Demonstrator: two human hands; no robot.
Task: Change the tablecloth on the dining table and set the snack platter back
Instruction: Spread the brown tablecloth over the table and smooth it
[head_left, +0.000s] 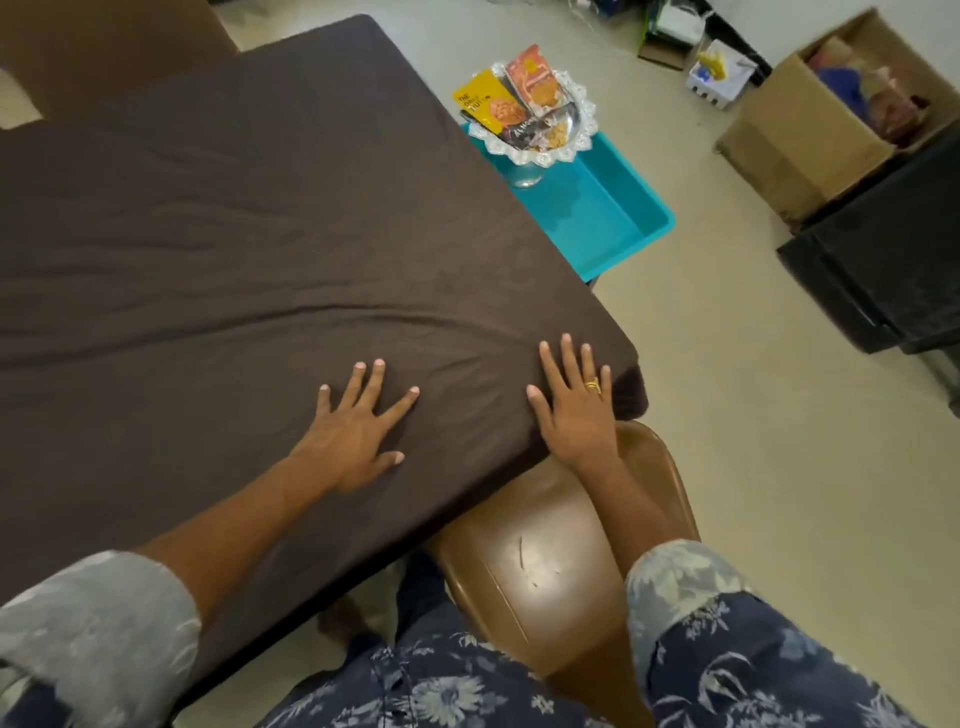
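Observation:
A dark brown tablecloth (249, 244) covers the whole dining table, with a few soft creases across the near part. My left hand (358, 426) lies flat on the cloth, fingers spread, near the front edge. My right hand (576, 405), wearing a gold ring, presses flat on the cloth at the near right corner. The snack platter (563, 137), a silver dish with a lacy rim holding several snack packets, sits off the table on a teal tray (613, 213) beyond the table's right side.
A brown chair (550, 545) stands tucked against the table just below my right hand. Cardboard boxes (810, 135) and a black case (883, 260) sit on the floor to the right. Another brown chair (104, 47) shows at the far left.

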